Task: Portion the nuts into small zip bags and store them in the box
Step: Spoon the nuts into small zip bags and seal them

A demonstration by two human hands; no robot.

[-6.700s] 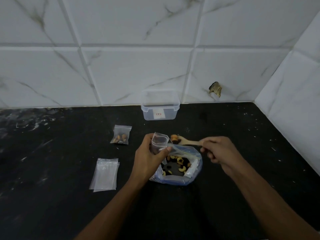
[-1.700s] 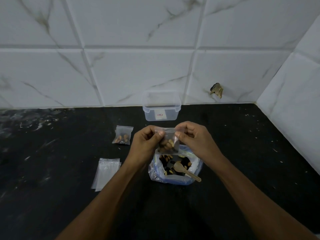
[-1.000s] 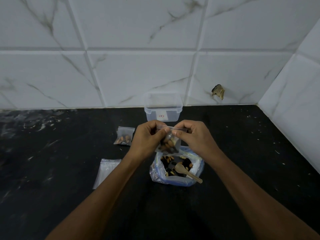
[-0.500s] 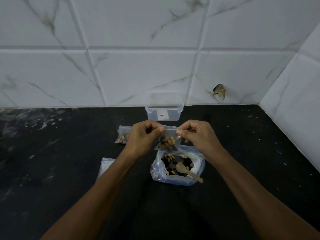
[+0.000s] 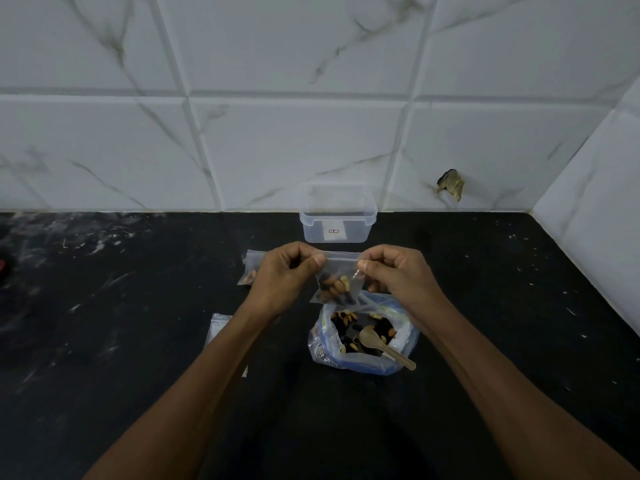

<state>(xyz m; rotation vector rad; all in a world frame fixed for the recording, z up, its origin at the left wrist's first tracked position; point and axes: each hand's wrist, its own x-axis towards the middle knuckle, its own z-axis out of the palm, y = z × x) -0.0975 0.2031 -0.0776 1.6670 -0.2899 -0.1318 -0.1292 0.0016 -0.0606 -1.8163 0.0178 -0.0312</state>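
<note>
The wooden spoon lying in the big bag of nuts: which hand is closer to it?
The right hand is nearer: it is just above and behind the wooden spoon. The left hand is farther off, up and to the spoon's left. Both pinch the small zip bag.

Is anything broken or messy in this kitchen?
Yes. The wall tile has a chipped hole low down, right of the clear box. Pale specks and smears dirty the black counter. No nuts look spilled; the small bag is pinched by both hands.
</note>
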